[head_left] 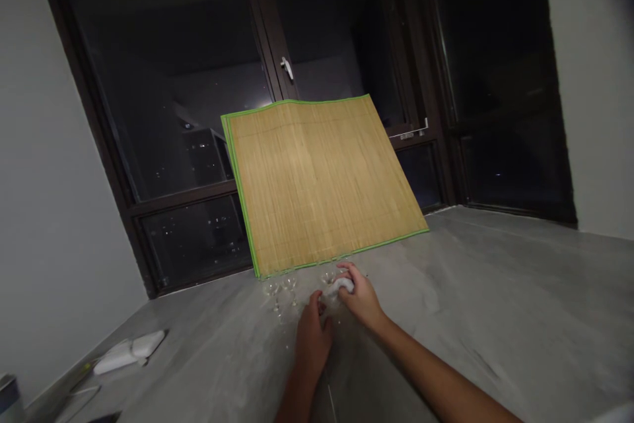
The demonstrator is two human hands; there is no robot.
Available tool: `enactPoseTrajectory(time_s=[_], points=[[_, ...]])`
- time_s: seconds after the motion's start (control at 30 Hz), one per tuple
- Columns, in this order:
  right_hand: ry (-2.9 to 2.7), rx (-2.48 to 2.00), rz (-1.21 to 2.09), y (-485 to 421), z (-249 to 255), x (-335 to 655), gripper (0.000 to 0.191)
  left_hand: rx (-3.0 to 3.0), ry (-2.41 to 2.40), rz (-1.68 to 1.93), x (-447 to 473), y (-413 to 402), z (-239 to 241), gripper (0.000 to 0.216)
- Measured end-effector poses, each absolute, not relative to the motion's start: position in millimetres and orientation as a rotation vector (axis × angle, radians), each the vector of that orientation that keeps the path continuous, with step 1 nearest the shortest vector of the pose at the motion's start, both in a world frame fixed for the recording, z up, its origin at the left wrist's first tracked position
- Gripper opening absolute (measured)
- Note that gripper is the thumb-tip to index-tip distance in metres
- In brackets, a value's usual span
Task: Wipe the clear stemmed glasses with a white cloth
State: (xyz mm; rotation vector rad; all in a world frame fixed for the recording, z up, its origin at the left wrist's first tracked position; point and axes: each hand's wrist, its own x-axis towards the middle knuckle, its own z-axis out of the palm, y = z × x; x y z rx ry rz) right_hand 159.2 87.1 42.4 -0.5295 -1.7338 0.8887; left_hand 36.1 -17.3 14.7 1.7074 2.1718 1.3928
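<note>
White cloth [343, 285], perhaps, in right hand [364, 301]

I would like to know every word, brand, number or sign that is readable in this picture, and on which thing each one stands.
No text can be read here.
Container at the left edge: cut off and too blurred to tell if it has a label.
White bundle: no readable marking.
Mat: no lettering visible.
White wad in the right hand: no readable marking.
</note>
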Motion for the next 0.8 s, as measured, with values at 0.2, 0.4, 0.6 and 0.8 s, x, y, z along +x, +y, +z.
enactPoseTrajectory(time_s=[0.2, 0.4, 0.6, 0.8], points=[[-1.723, -0.528, 0.892, 86.3, 43.1, 158.9, 0.042, 1.77, 2.556, 1.144, 33.5, -19.6, 24.8, 0.046], [-1.365, -0.51, 0.853, 74.1, 61.6, 171.8, 0.037, 1.569, 2.422, 1.361, 35.9, -13.7, 20.5, 0.042], [-1.277, -0.384, 0.812, 63.6, 67.8, 176.6, 0.037, 1.366, 1.795, 1.716, 42.8, 1.8, 4.2, 0.043], [-1.391, -0.282, 0.65, 59.6, 54.8, 172.0, 0.035, 1.246, 1.583, 1.738, 37.3, 7.1, 1.3, 0.041]])
